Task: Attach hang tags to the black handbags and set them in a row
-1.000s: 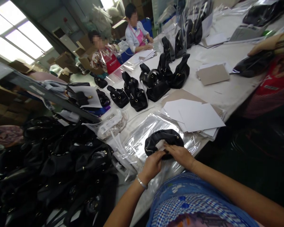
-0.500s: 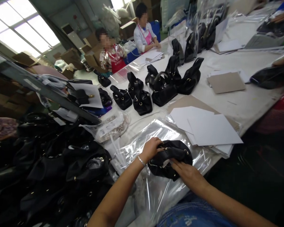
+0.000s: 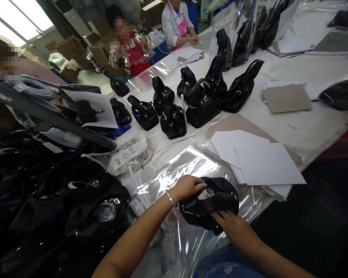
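A black handbag with gold rings lies on clear plastic sheets at the table's near edge. My left hand, a silver bangle at its wrist, is closed on the bag's far left rim. From the near side, my right hand grips the bag at its opening, its fingers passing under the handle and partly hidden. Something whitish shows inside the opening, close to my fingertips. Right of the bag lies a stack of white card sheets.
Several black handbags stand farther back on the white table. A clear bag of small pieces lies left of the sheets. Black bags are heaped at left, below a grey bar. Co-workers are across the table.
My right hand's fingers have moved deeper beneath the handle into the bag's opening. My left hand keeps its grip on the rim. The camera view has shifted slightly.
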The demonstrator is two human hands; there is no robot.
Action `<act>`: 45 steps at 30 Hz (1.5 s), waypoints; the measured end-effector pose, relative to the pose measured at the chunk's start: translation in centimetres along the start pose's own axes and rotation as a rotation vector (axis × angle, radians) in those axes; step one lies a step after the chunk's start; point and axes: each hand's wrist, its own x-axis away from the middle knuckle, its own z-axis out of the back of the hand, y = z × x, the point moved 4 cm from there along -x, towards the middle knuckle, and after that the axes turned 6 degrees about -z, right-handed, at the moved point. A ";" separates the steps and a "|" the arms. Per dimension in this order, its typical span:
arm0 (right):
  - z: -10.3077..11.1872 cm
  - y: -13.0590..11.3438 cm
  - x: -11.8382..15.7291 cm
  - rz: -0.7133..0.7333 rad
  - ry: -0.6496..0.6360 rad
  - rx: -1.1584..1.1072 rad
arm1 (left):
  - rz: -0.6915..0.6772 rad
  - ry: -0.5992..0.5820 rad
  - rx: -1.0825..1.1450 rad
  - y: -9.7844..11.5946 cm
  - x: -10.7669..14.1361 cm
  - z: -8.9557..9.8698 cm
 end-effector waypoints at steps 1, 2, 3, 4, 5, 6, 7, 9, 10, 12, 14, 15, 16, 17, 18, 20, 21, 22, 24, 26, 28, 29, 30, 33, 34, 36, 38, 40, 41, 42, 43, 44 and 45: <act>0.0 0.0 -0.1 -0.008 -0.008 0.011 | -0.012 -0.017 -0.021 0.2 -0.1 0.0; 0.1 -0.1 -0.2 -0.016 -0.013 0.019 | -0.021 -0.031 -0.044 0.3 -0.2 0.0; 0.3 -0.1 -0.4 -0.023 -0.019 0.024 | -0.020 -0.037 -0.063 0.4 -0.2 0.0; 0.5 -0.1 -0.5 -0.027 -0.028 0.023 | -0.009 -0.031 -0.072 0.4 -0.2 -0.1; 0.7 -0.1 -0.7 -0.031 -0.041 0.018 | 0.008 -0.016 -0.067 0.2 -0.3 -0.2; 0.9 -0.2 -0.8 -0.033 -0.053 0.007 | 0.032 0.007 -0.053 0.0 -0.3 -0.3; 1.1 -0.2 -1.0 -0.032 -0.064 -0.010 | 0.057 0.031 -0.035 -0.4 -0.4 -0.5; 1.4 -0.3 -1.3 -0.028 -0.081 -0.056 | 0.100 0.081 -0.006 -1.2 -0.5 -0.9; 1.5 -0.2 -1.5 -0.030 -0.087 -0.081 | 0.114 0.106 0.005 -1.5 -0.6 -1.0; 1.4 -0.1 -1.7 -0.048 -0.101 -0.127 | 0.133 0.153 0.046 -2.0 -0.6 -1.0; 0.9 0.2 -1.8 -0.068 -0.129 -0.159 | 0.147 0.206 0.135 -2.1 -0.4 -0.5; 0.6 0.3 -1.7 -0.071 -0.140 -0.166 | 0.152 0.231 0.194 -1.9 -0.1 -0.2; 0.3 0.4 -1.6 -0.064 -0.142 -0.170 | 0.153 0.248 0.261 -1.6 0.1 0.1; 0.1 0.4 -1.5 -0.050 -0.132 -0.170 | 0.153 0.255 0.334 -1.2 0.4 0.3; 0.1 0.4 -1.4 -0.033 -0.104 -0.168 | 0.152 0.245 0.414 -0.8 0.8 0.4; 0.1 0.5 -1.4 0.006 -0.037 -0.173 | 0.166 0.181 0.582 -0.1 1.4 0.2; 0.3 0.5 -1.6 0.022 -0.016 -0.184 | 0.181 0.139 0.653 0.1 1.6 -0.1; 0.4 0.7 -1.9 0.034 -0.010 -0.206 | 0.194 0.112 0.700 0.2 1.9 -0.4; 0.6 1.2 -2.8 0.031 -0.028 -0.273 | 0.190 0.124 0.706 0.2 2.1 -0.9; 0.8 2.0 -3.7 0.002 -0.039 -0.349 | 0.148 0.188 0.637 0.0 2.2 -1.2; 1.0 2.8 -4.1 -0.019 -0.019 -0.401 | 0.123 0.234 0.583 -0.2 2.4 -1.4; 1.1 3.0 -4.0 -0.007 0.002 -0.411 | 0.130 0.245 0.575 -0.3 2.5 -1.5; 1.3 3.2 -3.9 0.017 0.027 -0.410 | 0.152 0.259 0.576 -0.5 2.7 -1.6; 1.9 3.1 -3.0 0.094 0.124 -0.381 | 0.243 0.303 0.604 -1.0 3.3 -1.9; 2.1 3.1 -2.7 0.110 0.154 -0.377 | 0.265 0.303 0.621 -1.1 3.5 -2.1; 2.4 3.1 -2.3 0.106 0.191 -0.365 | 0.288 0.295 0.671 -1.2 3.6 -2.7; 2.2 3.2 -2.1 0.074 0.170 -0.318 | 0.290 0.297 0.703 -1.1 3.8 -3.3; 1.6 3.5 -2.2 -0.001 0.111 -0.246 | 0.276 0.295 0.686 -0.6 3.9 -4.0; 1.3 3.6 -2.4 -0.050 0.076 -0.216 | 0.259 0.287 0.662 -0.4 3.9 -4.3; 1.0 3.7 -2.7 -0.101 0.042 -0.194 | 0.237 0.278 0.631 -0.1 4.0 -4.7; 0.7 3.8 -3.0 -0.151 0.012 -0.183 | 0.213 0.273 0.604 0.0 4.0 -4.9; 0.5 3.8 -3.4 -0.197 -0.010 -0.178 | 0.186 0.271 0.586 0.0 4.1 -5.1; 0.4 3.8 -3.7 -0.235 -0.024 -0.181 | 0.161 0.272 0.579 -0.1 4.1 -5.3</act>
